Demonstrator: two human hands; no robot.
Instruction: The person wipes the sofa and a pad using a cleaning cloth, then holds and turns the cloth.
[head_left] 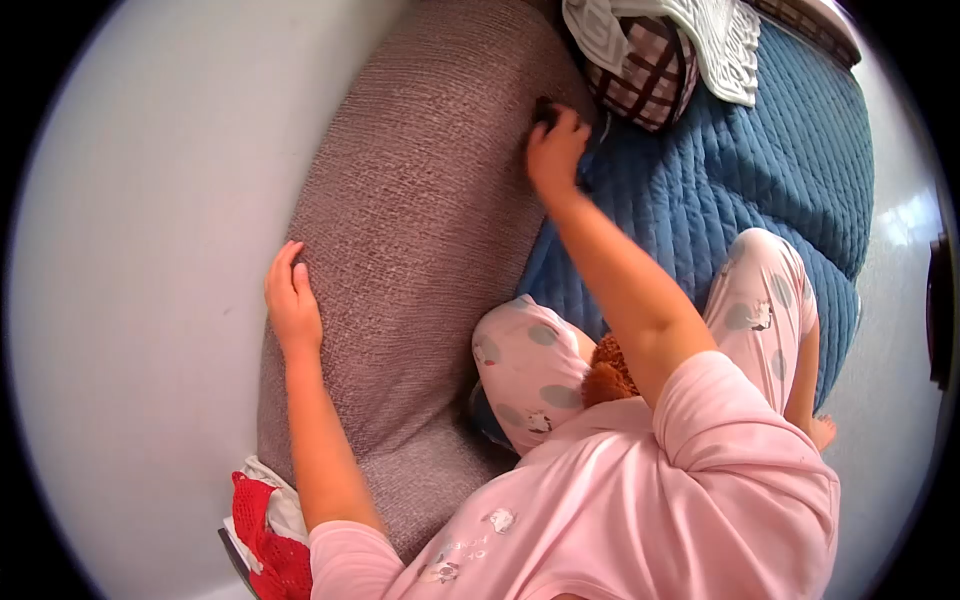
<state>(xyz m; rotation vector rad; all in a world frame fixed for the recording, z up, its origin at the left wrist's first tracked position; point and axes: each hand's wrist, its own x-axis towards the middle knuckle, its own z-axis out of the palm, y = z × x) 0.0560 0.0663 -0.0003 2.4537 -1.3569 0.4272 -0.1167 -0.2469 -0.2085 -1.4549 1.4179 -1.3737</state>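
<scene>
From where I stand, someone in a pink shirt [600, 500] sits on the blue quilted cover [680, 180], legs bent apart. The right hand [557, 150] reaches out to the inner edge of the brown sofa back [420, 200], fingers curled narrowly around a small dark thing [545, 110]. That thing sits at the fingertips, over the sofa back, near where it meets the blue cover; I can't tell what it is. The left hand [294, 305] lies along the sofa back's outer edge, fingers together, thumb a little apart, holding nothing I can see. Just beyond the right hand is a checked bundle [650, 85] with a white cloth [735, 55] beside it. A fluffy brown thing [608, 372] pokes up between the legs, and a red cloth [268, 530] lies near the left elbow.
</scene>
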